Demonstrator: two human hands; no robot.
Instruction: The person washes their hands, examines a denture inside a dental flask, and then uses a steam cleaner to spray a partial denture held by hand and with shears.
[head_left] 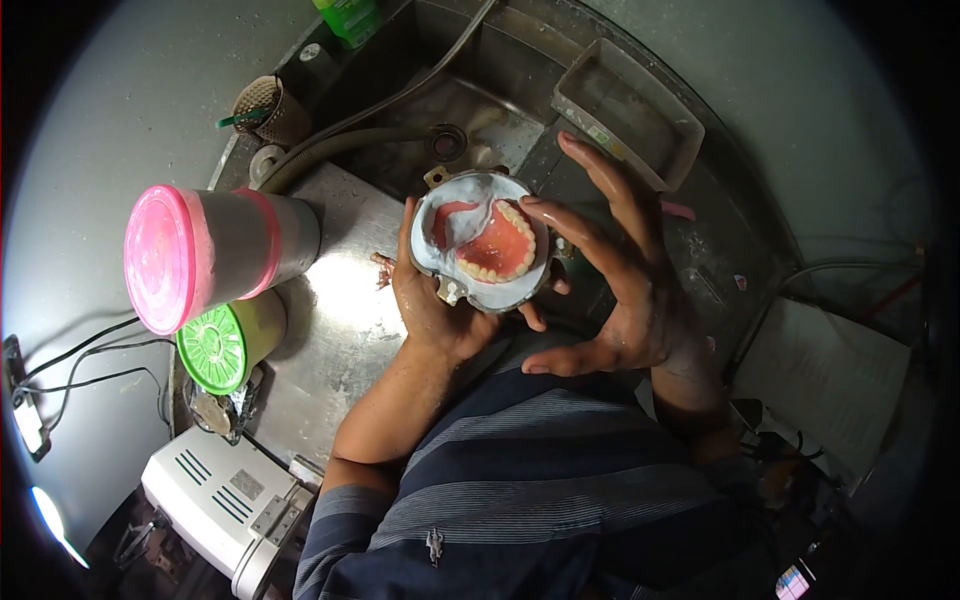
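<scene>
A round metal denture flask (425,268) filled with white plaster rests in my left hand (437,312), whose fingers wrap round its underside. Set in the plaster is a pink denture (492,248) with a curved row of cream teeth; a smaller pink patch lies to its left, beside a white ridge. My right hand (632,285) hovers at the right of the flask, fingers spread and wet-looking. Its index fingertip is right at the upper end of the tooth row, while the thumb points left below the flask.
Behind the flask is a metal sink (490,110) with a hose (345,148) and a grey plastic tray (640,105). Pink-lidded (160,260) and green-lidded tubs (213,348) stand left. A white machine (222,500) sits lower left. Papers (820,375) lie right.
</scene>
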